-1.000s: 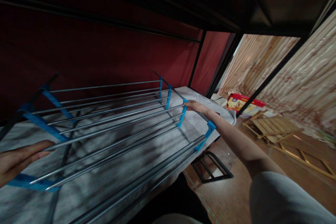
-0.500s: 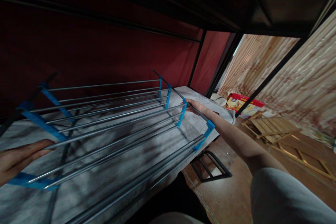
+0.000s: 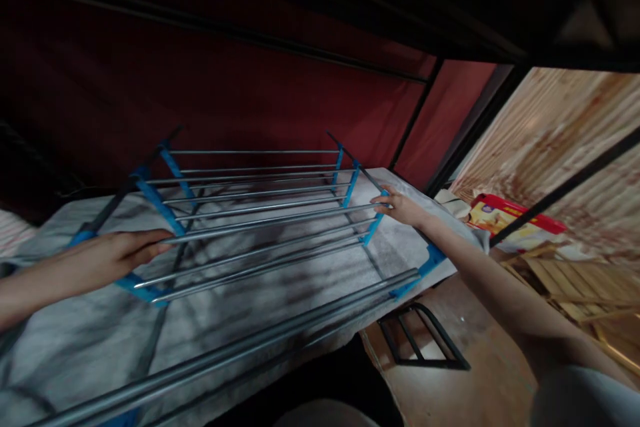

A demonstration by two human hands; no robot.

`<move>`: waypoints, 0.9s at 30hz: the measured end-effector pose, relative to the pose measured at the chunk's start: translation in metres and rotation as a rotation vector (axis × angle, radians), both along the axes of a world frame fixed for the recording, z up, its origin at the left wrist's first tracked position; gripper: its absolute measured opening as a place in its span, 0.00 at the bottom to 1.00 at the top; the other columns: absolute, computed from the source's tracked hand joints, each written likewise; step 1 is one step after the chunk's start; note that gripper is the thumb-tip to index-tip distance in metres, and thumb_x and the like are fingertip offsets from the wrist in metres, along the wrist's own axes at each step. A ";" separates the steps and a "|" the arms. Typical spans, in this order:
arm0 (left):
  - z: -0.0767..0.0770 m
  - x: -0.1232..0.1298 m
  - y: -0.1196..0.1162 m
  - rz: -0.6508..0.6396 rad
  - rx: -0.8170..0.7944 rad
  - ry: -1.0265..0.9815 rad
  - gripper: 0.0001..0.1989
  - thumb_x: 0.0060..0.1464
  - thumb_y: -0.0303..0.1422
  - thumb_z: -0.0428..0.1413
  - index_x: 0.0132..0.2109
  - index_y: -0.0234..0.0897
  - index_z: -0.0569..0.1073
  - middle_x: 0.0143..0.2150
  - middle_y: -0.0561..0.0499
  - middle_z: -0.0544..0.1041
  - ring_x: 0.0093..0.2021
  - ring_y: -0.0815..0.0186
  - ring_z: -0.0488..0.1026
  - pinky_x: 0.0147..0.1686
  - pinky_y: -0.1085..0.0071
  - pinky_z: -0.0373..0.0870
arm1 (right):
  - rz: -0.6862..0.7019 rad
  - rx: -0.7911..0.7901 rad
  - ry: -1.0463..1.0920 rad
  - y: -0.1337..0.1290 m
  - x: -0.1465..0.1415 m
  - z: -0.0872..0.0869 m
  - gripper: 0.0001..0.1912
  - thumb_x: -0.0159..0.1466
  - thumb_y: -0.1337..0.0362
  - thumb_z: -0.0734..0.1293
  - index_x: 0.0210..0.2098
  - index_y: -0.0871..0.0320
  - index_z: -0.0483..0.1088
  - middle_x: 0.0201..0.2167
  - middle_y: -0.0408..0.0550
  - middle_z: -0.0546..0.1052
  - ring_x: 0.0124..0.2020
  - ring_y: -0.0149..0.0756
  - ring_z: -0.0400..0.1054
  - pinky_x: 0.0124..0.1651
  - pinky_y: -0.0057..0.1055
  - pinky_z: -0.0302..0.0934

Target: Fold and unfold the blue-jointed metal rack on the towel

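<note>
A rack of thin metal tubes with blue plastic brackets and dark side poles lies on a grey-white cloth surface. My left hand pinches the left end of one metal tube, near the left bracket. At the tube's other end, my right hand has its fingers closed around the tube and the right-hand bracket. Whether the tube sits inside that bracket is hidden by the fingers. Two thicker tubes run along the near side of the rack.
Behind the rack is a dark red wall with black frame bars. A dark shelf or bunk hangs low overhead. To the right are a red and yellow box, a folded wooden piece, and a black metal frame on the floor.
The view has swung left, so the rack appears further right. My left hand stays on the tube end, now closer to the left bracket. My right fingers have shifted on the right bracket.
</note>
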State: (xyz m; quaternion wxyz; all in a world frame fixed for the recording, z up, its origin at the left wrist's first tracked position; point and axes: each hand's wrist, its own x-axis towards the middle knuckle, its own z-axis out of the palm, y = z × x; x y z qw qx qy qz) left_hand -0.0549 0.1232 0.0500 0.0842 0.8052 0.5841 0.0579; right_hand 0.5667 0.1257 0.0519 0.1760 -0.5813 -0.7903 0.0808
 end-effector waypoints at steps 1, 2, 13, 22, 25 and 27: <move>0.005 0.001 -0.003 -0.034 -0.075 0.001 0.30 0.57 0.53 0.46 0.54 0.42 0.78 0.47 0.58 0.83 0.46 0.61 0.78 0.45 0.72 0.71 | 0.007 0.003 -0.084 0.000 0.000 -0.001 0.13 0.65 0.60 0.67 0.46 0.53 0.79 0.60 0.55 0.71 0.63 0.49 0.64 0.66 0.41 0.58; 0.011 0.003 -0.007 -0.072 -0.127 -0.012 0.29 0.60 0.50 0.45 0.57 0.40 0.76 0.48 0.57 0.82 0.46 0.62 0.78 0.46 0.73 0.70 | 0.015 0.020 -0.157 0.001 0.000 -0.002 0.13 0.67 0.59 0.65 0.46 0.53 0.79 0.61 0.55 0.70 0.62 0.49 0.65 0.66 0.42 0.58; 0.044 0.027 -0.035 -0.143 -0.061 -0.172 0.24 0.65 0.42 0.46 0.56 0.30 0.74 0.52 0.52 0.79 0.50 0.67 0.73 0.54 0.72 0.67 | 0.105 0.176 -0.438 0.010 0.005 -0.015 0.15 0.71 0.57 0.59 0.44 0.52 0.77 0.43 0.55 0.81 0.48 0.49 0.73 0.53 0.41 0.65; 0.021 -0.001 -0.037 0.680 0.206 -0.933 0.22 0.60 0.41 0.54 0.57 0.33 0.72 0.50 0.44 0.79 0.48 0.59 0.76 0.52 0.63 0.73 | 0.114 0.237 -0.526 0.006 0.004 -0.013 0.17 0.73 0.56 0.57 0.45 0.53 0.77 0.42 0.52 0.81 0.47 0.46 0.73 0.48 0.36 0.66; 0.000 -0.014 -0.030 0.676 -0.189 -1.276 0.19 0.60 0.41 0.55 0.52 0.31 0.74 0.40 0.40 0.81 0.39 0.59 0.79 0.41 0.66 0.77 | 0.117 0.253 -0.555 0.006 0.005 -0.014 0.17 0.73 0.56 0.58 0.46 0.53 0.77 0.43 0.51 0.81 0.48 0.48 0.72 0.46 0.36 0.67; -0.009 -0.021 -0.026 0.632 -0.275 -1.351 0.18 0.62 0.41 0.53 0.48 0.29 0.75 0.35 0.39 0.81 0.38 0.59 0.79 0.39 0.68 0.77 | 0.119 0.255 -0.565 0.006 0.006 -0.015 0.18 0.73 0.55 0.57 0.46 0.53 0.77 0.43 0.51 0.81 0.47 0.48 0.72 0.45 0.37 0.68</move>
